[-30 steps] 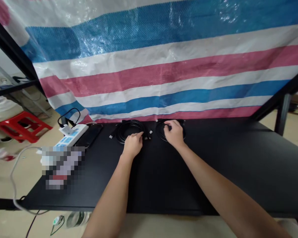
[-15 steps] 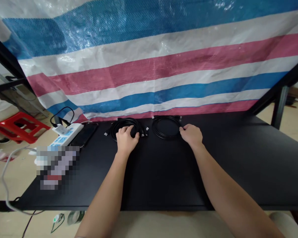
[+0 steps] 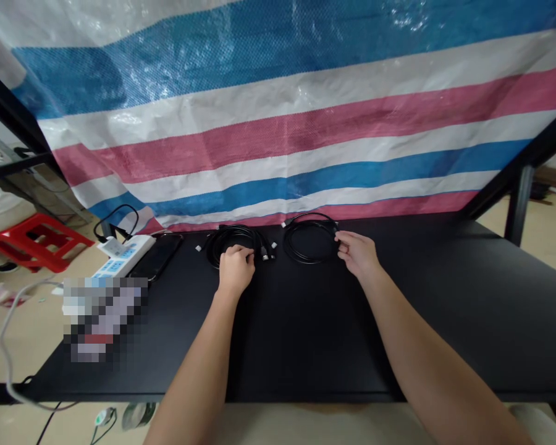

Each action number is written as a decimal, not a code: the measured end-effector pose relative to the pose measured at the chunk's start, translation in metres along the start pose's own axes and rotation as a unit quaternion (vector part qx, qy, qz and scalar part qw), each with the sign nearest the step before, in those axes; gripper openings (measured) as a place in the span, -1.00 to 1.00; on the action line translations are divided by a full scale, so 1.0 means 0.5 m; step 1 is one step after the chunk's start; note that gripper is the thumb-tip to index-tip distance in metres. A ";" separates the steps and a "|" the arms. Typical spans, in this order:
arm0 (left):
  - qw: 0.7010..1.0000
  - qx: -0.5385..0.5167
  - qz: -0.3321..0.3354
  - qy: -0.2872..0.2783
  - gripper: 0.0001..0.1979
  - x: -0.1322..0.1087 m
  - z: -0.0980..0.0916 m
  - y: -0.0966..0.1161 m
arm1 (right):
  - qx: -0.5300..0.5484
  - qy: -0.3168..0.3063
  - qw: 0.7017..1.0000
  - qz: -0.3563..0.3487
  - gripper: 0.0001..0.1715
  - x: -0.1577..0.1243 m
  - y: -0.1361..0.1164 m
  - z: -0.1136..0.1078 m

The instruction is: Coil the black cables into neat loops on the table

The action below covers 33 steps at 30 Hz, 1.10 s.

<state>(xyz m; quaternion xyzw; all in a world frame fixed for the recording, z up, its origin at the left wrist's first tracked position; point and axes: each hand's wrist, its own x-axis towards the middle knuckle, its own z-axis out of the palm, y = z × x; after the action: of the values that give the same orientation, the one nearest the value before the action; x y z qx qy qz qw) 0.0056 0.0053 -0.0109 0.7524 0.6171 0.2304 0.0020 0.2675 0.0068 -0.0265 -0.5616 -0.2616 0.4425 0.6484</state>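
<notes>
Two coils of black cable lie side by side at the back of the black tabletop (image 3: 296, 334). At the thicker left coil (image 3: 212, 250), my left hand (image 3: 236, 269) rests on the near edge with its fingers curled and closed on the cable. Several plug ends (image 3: 265, 252) stick out from that coil's right side. The thinner right coil (image 3: 301, 259) forms a loose ring, one plug (image 3: 285, 224) showing at its back left. My right hand (image 3: 358, 252) pinches the cable at this ring's right side between thumb and forefinger.
A white power strip (image 3: 120, 259) with a plugged-in charger stands on the left, beside a black phone (image 3: 157, 256). A blurred-out item (image 3: 106, 321) lies nearer the front left. Behind the table hangs a striped plastic sheet (image 3: 287, 142). A red stool (image 3: 37, 241) stands beyond the left edge.
My left hand has shifted slightly toward me and its fingers have drawn together on the coil. My right hand has raised its fingertips, and the right ring's back strand has separated a little.
</notes>
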 end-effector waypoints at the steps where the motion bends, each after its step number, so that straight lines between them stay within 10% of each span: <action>1: 1.000 -0.003 0.007 -0.006 -0.73 0.001 -0.001 -0.002 | 0.036 -0.022 0.999 0.022 -0.82 -0.002 -0.004 -0.001; 17: 0.978 -0.123 0.089 0.146 -0.56 -0.023 0.022 0.034 | 0.092 -0.252 0.963 -0.028 -0.83 -0.032 -0.022 -0.026; 33: 0.936 -0.348 0.044 0.021 -0.75 -0.042 0.018 0.094 | 0.059 -0.364 0.929 -0.014 -0.72 -0.074 -0.046 -0.002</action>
<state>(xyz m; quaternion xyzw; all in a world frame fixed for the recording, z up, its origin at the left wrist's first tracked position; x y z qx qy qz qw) 0.0498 -0.0228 -0.0128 0.7258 0.4650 0.4465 0.2401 0.2570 -0.0254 0.0011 -0.3188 -0.4615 0.6219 0.5465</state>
